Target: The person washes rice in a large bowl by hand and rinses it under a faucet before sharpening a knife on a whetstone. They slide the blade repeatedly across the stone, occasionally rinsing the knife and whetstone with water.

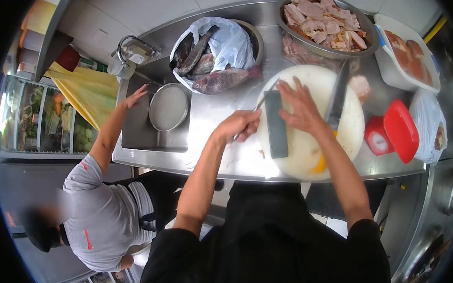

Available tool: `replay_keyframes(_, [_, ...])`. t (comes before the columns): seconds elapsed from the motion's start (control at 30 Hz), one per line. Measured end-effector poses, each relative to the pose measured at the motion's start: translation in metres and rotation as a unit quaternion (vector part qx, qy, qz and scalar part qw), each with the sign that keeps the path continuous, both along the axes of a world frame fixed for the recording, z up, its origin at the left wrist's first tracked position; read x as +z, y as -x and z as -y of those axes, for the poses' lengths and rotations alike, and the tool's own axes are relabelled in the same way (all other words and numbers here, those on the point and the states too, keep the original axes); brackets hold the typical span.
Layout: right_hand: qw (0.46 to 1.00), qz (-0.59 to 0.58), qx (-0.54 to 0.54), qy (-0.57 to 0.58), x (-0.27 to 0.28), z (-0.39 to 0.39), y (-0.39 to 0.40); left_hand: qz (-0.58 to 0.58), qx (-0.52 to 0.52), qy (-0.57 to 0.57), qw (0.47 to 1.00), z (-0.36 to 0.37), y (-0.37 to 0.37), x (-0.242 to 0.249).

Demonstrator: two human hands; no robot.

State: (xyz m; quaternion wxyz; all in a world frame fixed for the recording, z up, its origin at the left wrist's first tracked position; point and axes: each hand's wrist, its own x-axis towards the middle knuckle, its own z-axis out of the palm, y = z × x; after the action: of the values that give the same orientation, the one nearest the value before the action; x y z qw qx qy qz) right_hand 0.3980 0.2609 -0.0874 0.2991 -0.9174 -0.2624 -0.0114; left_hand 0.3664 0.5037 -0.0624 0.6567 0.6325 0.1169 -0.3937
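Observation:
My left hand (239,125) is closed around a knife (268,98) with a slim blade, which slants up to the top left corner of a dark grey sharpening stone (276,130). The stone lies lengthwise on a round white cutting board (314,141). My right hand (299,103) is open with fingers spread, its fingertips at the stone's upper right edge, near the blade's tip. To the right of that hand, a large knife (338,96) rests on the board, its yellow handle partly under my right forearm.
Fish (203,65) lie in a bag-lined bowl, and cut meat (328,18) fills a metal bowl. A red scale (399,131) and a white tub (387,54) stand at right. On the left, a co-worker (104,216) reaches over the sink (143,141), which holds a round pan (168,107).

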Motion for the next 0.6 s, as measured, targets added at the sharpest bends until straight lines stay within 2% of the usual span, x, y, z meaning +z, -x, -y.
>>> replay_keyframes(0.07, [1.000, 0.014, 0.001, -0.006, -0.007, -0.003, 0.001, -0.036, -0.016, 0.082, 0.996, -0.011, -0.004, -0.019])
replay_keyframes(0.17, [0.994, 0.076, -0.073, -0.021, -0.021, -0.002, 0.003, -0.055, -0.026, 0.130, 0.990, -0.015, -0.007, -0.026])
replay_keyframes(0.2, [0.996, 0.067, -0.064, -0.018, -0.019, -0.001, 0.003, -0.054, -0.035, 0.117, 0.991, -0.014, -0.007, -0.029])
replay_keyframes(0.3, [0.999, 0.045, -0.029, 0.005, -0.015, 0.000, 0.004, -0.066, -0.053, 0.047, 0.995, -0.006, -0.008, -0.032])
replay_keyframes(0.33, [0.999, 0.043, -0.008, 0.024, -0.017, -0.001, 0.003, -0.042, -0.051, -0.025, 0.998, 0.002, -0.007, -0.026])
replay_keyframes(0.4, [0.996, 0.017, 0.015, 0.084, -0.022, -0.004, 0.001, 0.012, -0.038, -0.085, 0.996, 0.007, -0.009, -0.028])
replay_keyframes(0.47, [0.996, 0.029, 0.002, 0.087, -0.024, -0.004, 0.005, 0.052, -0.011, -0.133, 0.990, 0.007, -0.007, -0.038])
replay_keyframes(0.57, [0.995, 0.029, -0.021, 0.095, -0.023, -0.008, 0.013, 0.147, -0.010, -0.251, 0.957, 0.017, -0.002, -0.022])
replay_keyframes(0.6, [0.994, 0.026, -0.031, 0.099, -0.022, -0.008, 0.014, 0.197, -0.013, -0.282, 0.939, 0.018, -0.001, -0.030])
